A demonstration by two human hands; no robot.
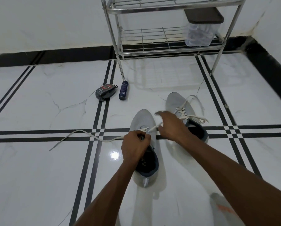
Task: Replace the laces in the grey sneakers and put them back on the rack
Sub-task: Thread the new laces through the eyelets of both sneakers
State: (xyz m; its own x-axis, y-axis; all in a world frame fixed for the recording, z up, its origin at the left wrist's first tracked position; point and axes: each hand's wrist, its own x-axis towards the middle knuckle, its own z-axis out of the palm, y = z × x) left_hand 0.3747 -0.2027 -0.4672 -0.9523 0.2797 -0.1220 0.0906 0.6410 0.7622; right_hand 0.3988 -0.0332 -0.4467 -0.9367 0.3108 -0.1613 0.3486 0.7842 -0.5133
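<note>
Sneaker (143, 126) nearest the viewer lies on the floor (38, 98), toe pointing far, with the left hand (134, 145) in a closed grip pinching its white lace (81, 135), which trails left. Right hand (170, 126) pinches the lace's other end, index finger extended. Second sneaker (177, 103), laced, sits just right; rack (152, 49) stands beyond.

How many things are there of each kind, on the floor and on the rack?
Grey sneakers: 2
White laces: 2
Spray can: 1
Dark pouch: 1
Lidded plastic box: 1
Metal rack: 1
Total: 8
</note>
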